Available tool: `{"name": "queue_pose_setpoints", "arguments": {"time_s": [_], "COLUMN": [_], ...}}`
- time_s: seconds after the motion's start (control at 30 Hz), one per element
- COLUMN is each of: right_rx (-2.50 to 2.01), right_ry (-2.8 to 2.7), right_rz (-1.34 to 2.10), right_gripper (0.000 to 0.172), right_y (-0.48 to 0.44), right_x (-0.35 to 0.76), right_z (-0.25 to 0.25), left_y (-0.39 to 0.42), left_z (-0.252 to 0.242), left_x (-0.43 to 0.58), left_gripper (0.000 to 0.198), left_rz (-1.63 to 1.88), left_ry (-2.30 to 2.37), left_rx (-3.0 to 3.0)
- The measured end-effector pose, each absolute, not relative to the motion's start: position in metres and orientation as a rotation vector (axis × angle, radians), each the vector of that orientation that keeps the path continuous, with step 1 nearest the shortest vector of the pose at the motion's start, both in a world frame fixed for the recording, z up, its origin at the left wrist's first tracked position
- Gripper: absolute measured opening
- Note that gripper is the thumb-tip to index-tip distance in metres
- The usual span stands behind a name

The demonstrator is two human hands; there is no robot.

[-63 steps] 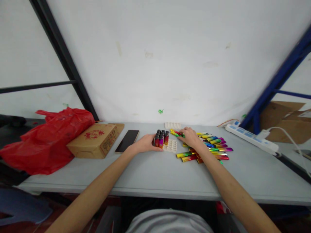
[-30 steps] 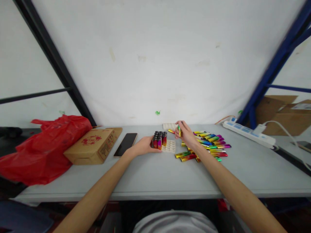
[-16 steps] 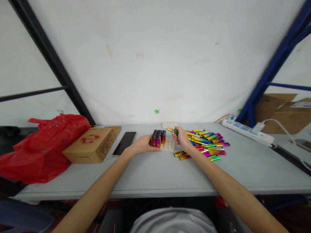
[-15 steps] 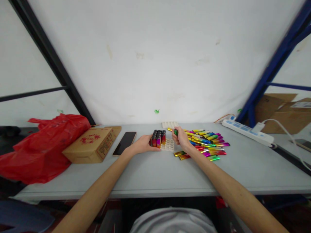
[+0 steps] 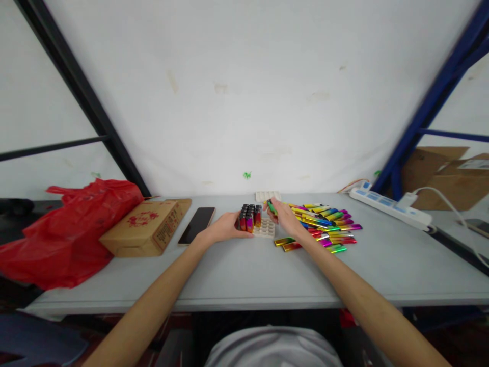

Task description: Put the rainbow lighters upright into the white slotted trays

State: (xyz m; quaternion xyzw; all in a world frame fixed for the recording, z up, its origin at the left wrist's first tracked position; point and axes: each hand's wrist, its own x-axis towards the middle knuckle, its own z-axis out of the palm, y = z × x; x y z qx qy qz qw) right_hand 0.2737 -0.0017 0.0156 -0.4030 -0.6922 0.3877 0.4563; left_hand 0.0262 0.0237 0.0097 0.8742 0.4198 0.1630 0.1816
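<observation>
Several lighters (image 5: pixel 249 218) with black tops and red, orange and purple bodies stand upright in the left part of a pale tray (image 5: pixel 265 229). The right part of that tray shows bare hollows. My left hand (image 5: pixel 226 228) is curved round the tray's left side, with the thumb along the near edge and the other fingers mostly hidden behind the lighters. Above the tray's right side, my right hand (image 5: pixel 281 214) is closed on a green lighter (image 5: pixel 271 207), held tilted. Beside that hand lies a pile of shiny lighters (image 5: pixel 328 221) in many colours.
Behind the hands, a second pale tray (image 5: pixel 268 195) lies by the wall. To the left are a dark phone (image 5: pixel 197 225), a cardboard box (image 5: pixel 143 228) and a red plastic bag (image 5: pixel 72 232). A white power strip (image 5: pixel 391 208) runs along the right, with cables.
My right hand has moved slightly left toward the tray and turned, so more of the green lighter shows. My left hand keeps its place at the tray.
</observation>
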Motion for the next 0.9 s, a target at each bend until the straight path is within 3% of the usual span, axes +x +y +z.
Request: {"name": "queue_pose_setpoints", "arguments": {"time_s": [0.2,0.63,0.9], "right_rx": [-0.928,-1.082,-1.239], "right_ry": [-2.139,-1.938,-2.211], "right_rz": [0.341,0.517,0.139], "right_gripper": [0.040,0.042,0.035], "right_y": [-0.018,-0.011,-0.005], "right_x": [0.279,0.270,0.270], "right_z": [0.030,0.011,0.009], "left_y": [0.023,0.024,0.025], "left_z": [0.009,0.007,0.006], "left_x": [0.026,0.027,0.026], "left_gripper": [0.066,0.071,0.071], "left_rz": [0.475,0.483,0.484], "left_ry": [1.164,1.191,1.183], "left_rx": [2.465,2.458,2.467]}}
